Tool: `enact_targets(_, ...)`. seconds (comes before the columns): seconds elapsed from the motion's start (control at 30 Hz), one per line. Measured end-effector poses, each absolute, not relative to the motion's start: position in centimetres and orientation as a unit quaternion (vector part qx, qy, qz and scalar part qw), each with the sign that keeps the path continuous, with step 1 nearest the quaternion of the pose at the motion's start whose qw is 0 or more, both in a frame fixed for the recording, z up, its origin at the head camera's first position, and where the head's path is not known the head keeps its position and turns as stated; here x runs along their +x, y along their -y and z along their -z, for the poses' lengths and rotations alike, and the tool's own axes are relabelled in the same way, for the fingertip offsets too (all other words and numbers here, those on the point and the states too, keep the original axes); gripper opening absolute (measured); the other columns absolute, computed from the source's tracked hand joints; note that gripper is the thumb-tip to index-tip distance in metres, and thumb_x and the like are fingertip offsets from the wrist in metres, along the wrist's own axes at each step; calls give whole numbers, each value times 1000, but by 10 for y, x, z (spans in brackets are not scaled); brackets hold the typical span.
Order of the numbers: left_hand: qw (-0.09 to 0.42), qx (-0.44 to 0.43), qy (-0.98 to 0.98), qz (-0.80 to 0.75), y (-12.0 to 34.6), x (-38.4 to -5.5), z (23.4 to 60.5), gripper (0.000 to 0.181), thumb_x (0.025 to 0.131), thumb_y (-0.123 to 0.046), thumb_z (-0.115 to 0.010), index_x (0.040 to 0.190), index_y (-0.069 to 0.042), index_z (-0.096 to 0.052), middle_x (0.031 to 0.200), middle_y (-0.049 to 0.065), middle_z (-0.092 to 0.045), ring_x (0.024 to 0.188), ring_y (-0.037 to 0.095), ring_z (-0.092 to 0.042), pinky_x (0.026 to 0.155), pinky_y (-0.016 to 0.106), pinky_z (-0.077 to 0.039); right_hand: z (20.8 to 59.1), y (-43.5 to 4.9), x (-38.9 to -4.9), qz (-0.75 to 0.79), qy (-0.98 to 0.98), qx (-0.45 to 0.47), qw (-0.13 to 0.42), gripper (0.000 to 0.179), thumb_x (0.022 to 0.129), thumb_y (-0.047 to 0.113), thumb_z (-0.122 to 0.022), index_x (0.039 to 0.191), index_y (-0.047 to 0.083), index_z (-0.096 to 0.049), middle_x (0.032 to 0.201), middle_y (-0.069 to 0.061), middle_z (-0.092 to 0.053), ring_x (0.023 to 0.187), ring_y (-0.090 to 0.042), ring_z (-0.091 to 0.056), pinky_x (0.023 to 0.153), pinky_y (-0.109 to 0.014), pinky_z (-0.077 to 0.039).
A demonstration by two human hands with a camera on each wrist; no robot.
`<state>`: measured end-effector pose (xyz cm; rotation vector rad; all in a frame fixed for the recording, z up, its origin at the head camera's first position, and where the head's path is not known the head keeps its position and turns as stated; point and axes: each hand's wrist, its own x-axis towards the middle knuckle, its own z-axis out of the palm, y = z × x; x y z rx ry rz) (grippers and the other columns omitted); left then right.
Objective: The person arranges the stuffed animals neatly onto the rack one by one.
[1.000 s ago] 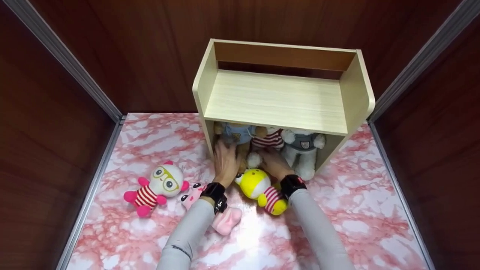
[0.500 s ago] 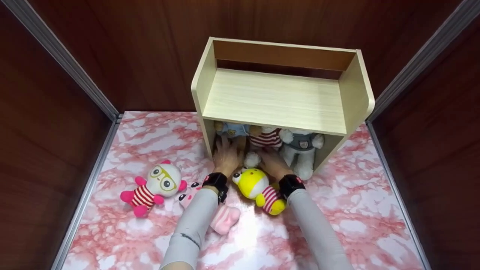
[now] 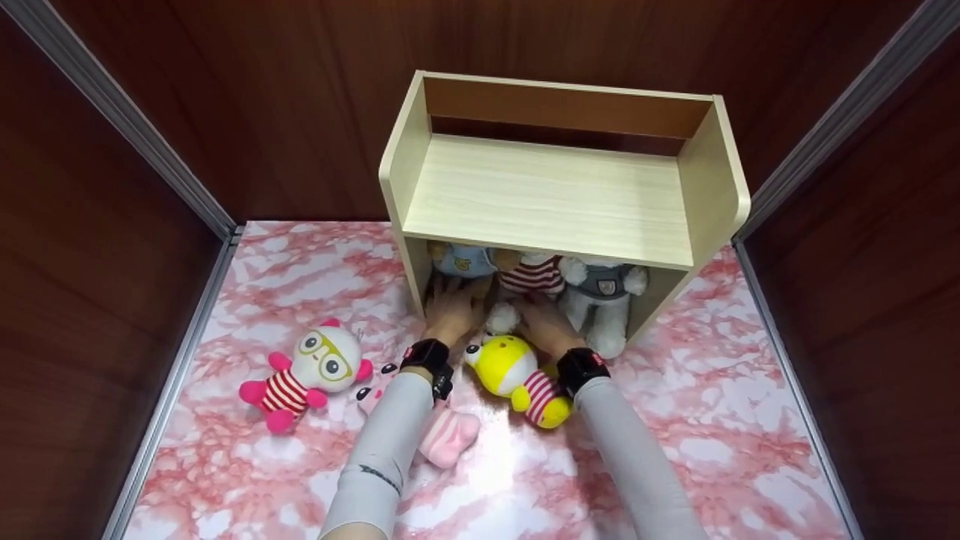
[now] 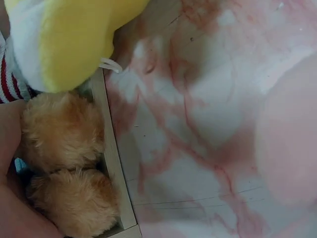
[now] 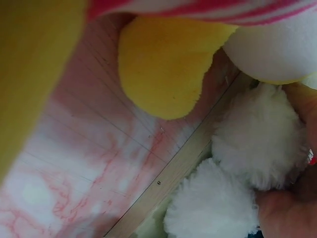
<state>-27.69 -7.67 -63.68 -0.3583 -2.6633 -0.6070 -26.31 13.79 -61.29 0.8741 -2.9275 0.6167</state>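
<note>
In the head view my left hand (image 3: 454, 311) lies over the legs of a brown teddy bear in a blue top (image 3: 463, 261), fingers extended and spread. The bear's two fluffy feet (image 4: 69, 148) show beside that hand in the left wrist view. My right hand (image 3: 546, 322) reaches in at the legs of a white plush toy in a red-striped top (image 3: 534, 277); its fingertips are hidden. White fluffy feet (image 5: 257, 134) sit against this hand in the right wrist view. On the right sits a white plush in a grey top (image 3: 604, 289). The shelf board hides the toys' heads.
The toys sit in the lower compartment of a pale wooden shelf (image 3: 551, 199). In front lie a yellow plush (image 3: 506, 367) between the forearms, a pink plush (image 3: 450, 439) partly under the left forearm, and a white-and-pink plush with glasses (image 3: 307, 371). Dark wooden walls (image 3: 315, 112) surround the marbled surface.
My left hand has slid slightly lower and left on the brown teddy bear's legs, and the bear sits a little farther left. The right hand has barely moved.
</note>
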Motion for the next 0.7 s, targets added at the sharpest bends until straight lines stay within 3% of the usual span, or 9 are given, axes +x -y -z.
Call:
enact_targets(0.2, 155, -153, 949, 228, 82, -276, 636, 41, 99, -25, -63, 139, -26, -67, 147, 21, -54, 141, 56, -37, 119, 67, -24, 616, -140, -265, -193, 939, 284, 4, 37, 101, 15, -69, 136, 6, -65, 136, -26, -57, 125, -43, -55, 108, -54, -46)
enact_targets(0.3, 168, -182, 939, 240, 87, -271, 626, 40, 99, -21, -65, 138, -20, -68, 140, 24, -58, 137, 54, -43, 118, 67, -27, 615, -140, -266, -200, 937, 287, -2, 39, 100, 15, -70, 137, 7, -64, 138, -26, -56, 126, -43, -54, 109, -54, -44)
enact_targets(0.4, 193, -210, 922, 261, 92, -264, 617, 32, 97, -13, -68, 129, -10, -73, 124, 25, -65, 124, 50, -56, 113, 65, -36, 611, -140, -265, -215, 932, 289, -26, 43, 100, 16, -70, 141, 7, -62, 143, -26, -53, 131, -43, -50, 113, -55, -40)
enact_targets(0.5, 194, -224, 909, 293, 97, -258, 614, 26, 96, -9, -70, 120, -2, -74, 116, 25, -66, 114, 46, -61, 109, 62, -42, 607, -140, -265, -220, 930, 290, -59, 47, 101, 19, -68, 146, 9, -58, 149, -24, -50, 137, -42, -46, 116, -54, -36)
enact_targets(0.7, 150, -221, 904, 333, 103, -248, 606, 25, 98, -8, -67, 119, 5, -73, 125, 32, -63, 116, 48, -60, 103, 58, -49, 596, -141, -262, -225, 924, 303, -61, 48, 98, 13, -68, 146, 11, -59, 147, -19, -56, 136, -39, -49, 117, -51, -37)
